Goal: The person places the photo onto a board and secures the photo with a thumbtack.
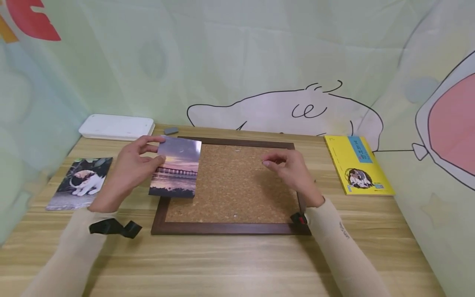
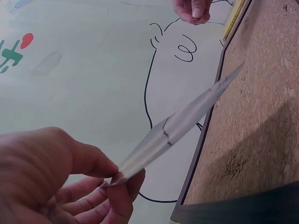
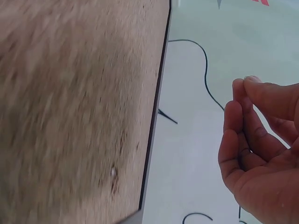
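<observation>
My left hand (image 1: 130, 165) pinches the left edge of a photo (image 1: 176, 167) of a pier at sunset. The photo overlaps the left side of a cork board (image 1: 230, 185) in a dark brown frame. From the left wrist the photo (image 2: 173, 128) shows edge-on, slightly bent, between thumb and fingers. My right hand (image 1: 291, 169) is over the right part of the cork, thumb and index fingertips pressed together on a tiny pin-like thing, mostly hidden; I cannot tell its exact kind. In the right wrist view the hand's (image 3: 261, 135) other fingers are curled.
A photo of a cat (image 1: 83, 181) lies at the left. Behind it are a white case (image 1: 116, 126) and a small grey block (image 1: 171, 130). A yellow book (image 1: 358, 167) lies on the right of the wooden table (image 1: 222, 264). A printed curtain (image 1: 241, 53) hangs behind.
</observation>
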A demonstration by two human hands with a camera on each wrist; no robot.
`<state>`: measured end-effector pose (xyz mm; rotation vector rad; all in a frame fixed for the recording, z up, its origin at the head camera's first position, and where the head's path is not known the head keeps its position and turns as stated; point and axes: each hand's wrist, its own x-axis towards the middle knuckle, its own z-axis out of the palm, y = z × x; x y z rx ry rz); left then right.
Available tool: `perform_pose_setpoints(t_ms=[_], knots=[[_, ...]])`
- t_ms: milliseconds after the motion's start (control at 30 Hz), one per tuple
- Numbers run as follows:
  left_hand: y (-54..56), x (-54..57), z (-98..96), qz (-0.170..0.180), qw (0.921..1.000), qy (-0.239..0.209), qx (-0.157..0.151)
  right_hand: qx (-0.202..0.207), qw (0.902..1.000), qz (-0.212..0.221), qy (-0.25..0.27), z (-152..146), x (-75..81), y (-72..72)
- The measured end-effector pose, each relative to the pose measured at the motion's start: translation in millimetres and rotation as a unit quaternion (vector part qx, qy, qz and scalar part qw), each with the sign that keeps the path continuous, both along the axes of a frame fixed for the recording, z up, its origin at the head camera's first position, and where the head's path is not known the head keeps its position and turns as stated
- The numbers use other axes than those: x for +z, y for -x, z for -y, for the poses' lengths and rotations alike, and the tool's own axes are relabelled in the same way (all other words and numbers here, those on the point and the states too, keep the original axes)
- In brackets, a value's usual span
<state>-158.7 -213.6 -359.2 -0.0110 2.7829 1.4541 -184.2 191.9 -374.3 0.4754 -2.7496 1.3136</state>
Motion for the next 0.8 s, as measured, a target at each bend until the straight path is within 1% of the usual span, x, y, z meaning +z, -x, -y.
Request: perform_pose_setpoints(t_ms=[167, 400, 667, 800], knots=[[5.1, 0.0, -7.6, 0.012, 0.9996, -0.018, -0.017, 0.004, 0.9999, 0.011, 0.009, 12, -0.6, 2.8], [9.8, -3.1, -23.1, 0.007, 0.9982, -0.035, -0.048, -0.005, 0.9996, 0.025, 0.012, 21, 1.8, 3.1], [15.2, -10.2, -39.9, -0.006, 0.9963, -0.032, -0.080, 0.013, 0.9996, 0.016, 0.018, 27, 1.3, 6.0], [17.5, -15.3, -46.6, 0.001, 0.9960, -0.033, -0.083, 0.016, 0.9997, 0.007, 0.019, 30, 1.2, 8.5]])
